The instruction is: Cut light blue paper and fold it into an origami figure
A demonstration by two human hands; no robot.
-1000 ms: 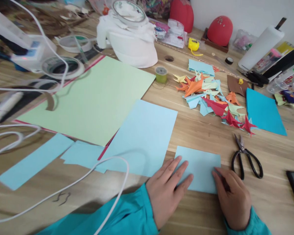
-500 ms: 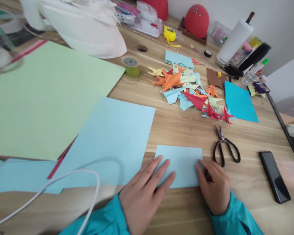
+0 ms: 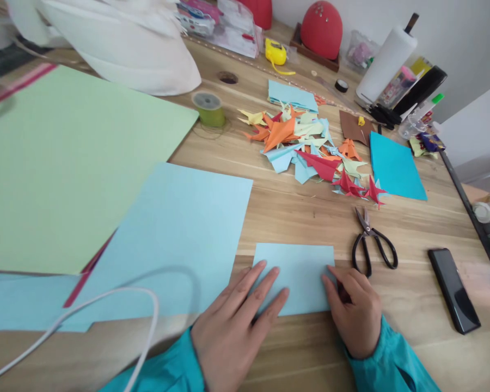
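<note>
One small light blue sheet (image 3: 304, 280) is laid flat on the table (image 3: 277, 218), between the two hands. Its lower left part is covered by the left hand (image 3: 237, 321), whose fingers are spread, palm down. At its right edge the thumb and forefinger of the right hand (image 3: 356, 307) are placed close together, the other fingers curled (whether the paper is pinched between them cannot be told). Black-handled scissors (image 3: 367, 231) are set near the right hand, blades pointed away, and a phone (image 3: 454, 290) is placed farther right. To the left, a larger light blue sheet (image 3: 179, 223) is bordered by a green sheet (image 3: 81, 169) and crossed by a white cable (image 3: 155, 311). Beyond, folded paper shapes (image 3: 281, 133) in several colours are heaped beside turquoise paper (image 3: 396, 166).
</note>
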